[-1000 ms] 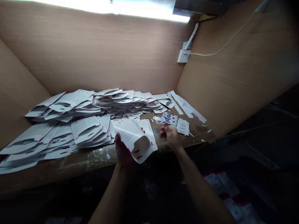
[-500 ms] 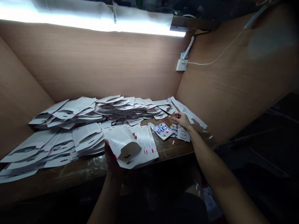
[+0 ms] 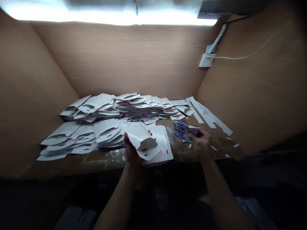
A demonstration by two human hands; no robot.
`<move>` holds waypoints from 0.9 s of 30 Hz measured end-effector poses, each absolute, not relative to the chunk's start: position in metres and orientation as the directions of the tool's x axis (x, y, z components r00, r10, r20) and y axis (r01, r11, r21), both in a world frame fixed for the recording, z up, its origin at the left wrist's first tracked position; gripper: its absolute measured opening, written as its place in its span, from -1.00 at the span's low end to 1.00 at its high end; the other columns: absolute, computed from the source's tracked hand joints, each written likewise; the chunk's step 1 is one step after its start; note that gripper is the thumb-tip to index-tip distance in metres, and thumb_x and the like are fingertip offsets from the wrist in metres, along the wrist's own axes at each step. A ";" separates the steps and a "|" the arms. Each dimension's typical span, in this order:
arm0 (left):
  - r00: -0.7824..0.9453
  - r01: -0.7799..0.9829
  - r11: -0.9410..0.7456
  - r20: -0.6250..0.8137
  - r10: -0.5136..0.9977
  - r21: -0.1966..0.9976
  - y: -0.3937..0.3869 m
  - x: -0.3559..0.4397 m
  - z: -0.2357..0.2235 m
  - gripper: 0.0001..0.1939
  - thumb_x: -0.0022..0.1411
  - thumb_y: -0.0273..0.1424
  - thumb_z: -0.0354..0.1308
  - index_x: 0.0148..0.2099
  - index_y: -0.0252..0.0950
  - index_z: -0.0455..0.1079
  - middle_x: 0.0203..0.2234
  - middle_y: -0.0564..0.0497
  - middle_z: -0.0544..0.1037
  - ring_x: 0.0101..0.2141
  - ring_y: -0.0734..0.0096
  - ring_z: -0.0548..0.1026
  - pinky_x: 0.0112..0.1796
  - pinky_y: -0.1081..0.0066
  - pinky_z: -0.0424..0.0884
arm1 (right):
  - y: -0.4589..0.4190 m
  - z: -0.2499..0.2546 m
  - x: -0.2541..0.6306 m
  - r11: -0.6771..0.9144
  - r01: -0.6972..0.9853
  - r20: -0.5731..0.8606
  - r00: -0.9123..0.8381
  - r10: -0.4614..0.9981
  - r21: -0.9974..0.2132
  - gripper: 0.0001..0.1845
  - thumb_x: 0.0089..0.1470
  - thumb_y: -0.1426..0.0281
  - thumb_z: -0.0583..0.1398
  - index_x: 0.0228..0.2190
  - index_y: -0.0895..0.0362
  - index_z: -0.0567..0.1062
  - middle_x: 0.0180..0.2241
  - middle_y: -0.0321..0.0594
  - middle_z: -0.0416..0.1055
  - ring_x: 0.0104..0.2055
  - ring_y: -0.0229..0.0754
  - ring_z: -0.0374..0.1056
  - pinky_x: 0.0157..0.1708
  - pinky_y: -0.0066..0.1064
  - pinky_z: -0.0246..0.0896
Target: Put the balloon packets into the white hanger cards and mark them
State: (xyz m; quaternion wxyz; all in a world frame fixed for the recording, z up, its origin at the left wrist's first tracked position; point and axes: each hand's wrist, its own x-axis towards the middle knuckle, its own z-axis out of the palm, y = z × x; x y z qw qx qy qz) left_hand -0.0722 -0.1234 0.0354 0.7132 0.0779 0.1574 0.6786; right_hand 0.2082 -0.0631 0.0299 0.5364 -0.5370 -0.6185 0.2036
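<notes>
Squeezing harder could crease the white pouch [image 3: 136, 133] your left hand [image 3: 132, 154] grips; your right hand [image 3: 202, 142] pinches a printed packet [image 3: 180, 130].

Along the back of the worktop [image 3: 93, 163], before the rear panel [image 3: 124, 60], lies a row of pouches [image 3: 144, 107]. In front, over on my left, sits a nearer pile [image 3: 82, 135]; paper strips [image 3: 208, 114] lie back right. The left grip [image 3: 133, 155] has a single pouch [image 3: 137, 132]; farther right, a packet [image 3: 181, 130] is in the right grip [image 3: 202, 140].
</notes>
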 end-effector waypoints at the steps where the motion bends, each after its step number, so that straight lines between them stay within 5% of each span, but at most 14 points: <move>1: 0.016 -0.945 0.055 -0.123 0.992 0.322 -0.124 -0.072 0.035 -0.12 0.25 0.25 0.19 0.35 -0.30 0.37 -0.05 -0.26 0.67 0.01 -0.15 0.63 0.15 -0.21 0.45 | -0.084 0.039 0.206 0.445 0.392 0.543 0.186 0.819 -0.805 -0.79 0.24 0.23 0.26 -0.22 0.12 0.48 -0.25 -0.16 0.61 -0.26 -0.07 0.55 -0.28 -0.30 0.45; 4: 0.008 -0.949 0.042 -0.109 0.994 0.313 -0.122 -0.067 0.034 -0.16 0.26 0.25 0.17 0.31 -0.28 0.40 -0.07 -0.23 0.68 -0.02 -0.15 0.64 0.13 -0.27 0.44 | -0.148 0.062 0.186 0.699 0.410 0.745 -0.067 0.663 -0.586 -0.86 0.25 0.43 0.28 -0.16 0.05 0.45 -0.04 -0.11 0.63 -0.08 -0.04 0.60 -0.20 -0.29 0.51; 8: 0.068 -0.949 0.105 -0.131 0.989 0.298 -0.121 -0.054 0.034 -0.11 0.16 0.30 0.21 0.22 -0.33 0.47 -0.12 -0.28 0.68 -0.06 -0.21 0.64 0.10 -0.26 0.46 | -0.189 0.067 0.149 0.883 0.343 0.706 -0.535 0.463 -0.319 -0.72 0.38 0.54 0.09 0.03 0.08 0.46 0.12 -0.02 0.57 0.20 0.02 0.49 0.13 -0.06 0.48; 18: 0.051 -0.937 0.108 -0.177 0.983 0.331 -0.137 -0.043 0.042 0.01 0.14 0.39 0.09 0.30 -0.32 0.40 -0.03 -0.29 0.65 -0.01 -0.27 0.63 0.11 -0.32 0.45 | -0.184 0.072 0.132 0.789 0.595 0.551 -0.612 0.567 -0.151 -0.68 0.37 0.62 0.04 0.00 0.11 0.47 0.05 0.03 0.59 0.08 0.07 0.54 0.03 -0.09 0.45; 24: 0.078 -0.927 0.136 -0.174 0.982 0.349 -0.139 -0.037 0.038 -0.06 0.12 0.34 0.18 0.14 -0.42 0.49 -0.15 -0.29 0.67 -0.05 -0.24 0.65 0.09 -0.22 0.50 | -0.185 0.074 0.114 0.701 0.709 0.564 -0.548 0.618 -0.079 -0.73 0.33 0.62 0.04 -0.23 0.11 0.48 -0.32 -0.12 0.56 -0.31 -0.06 0.48 -0.26 -0.29 0.30; 27: 0.076 -0.936 0.126 -0.161 0.984 0.329 -0.141 -0.029 0.036 -0.11 0.13 0.31 0.21 0.08 -0.44 0.52 -0.20 -0.28 0.68 -0.06 -0.22 0.64 0.10 -0.19 0.51 | -0.182 0.066 0.105 0.680 0.726 0.631 -0.480 0.609 -0.103 -0.73 0.34 0.61 0.05 -0.17 0.12 0.50 -0.24 -0.09 0.58 -0.26 -0.06 0.48 -0.22 -0.30 0.30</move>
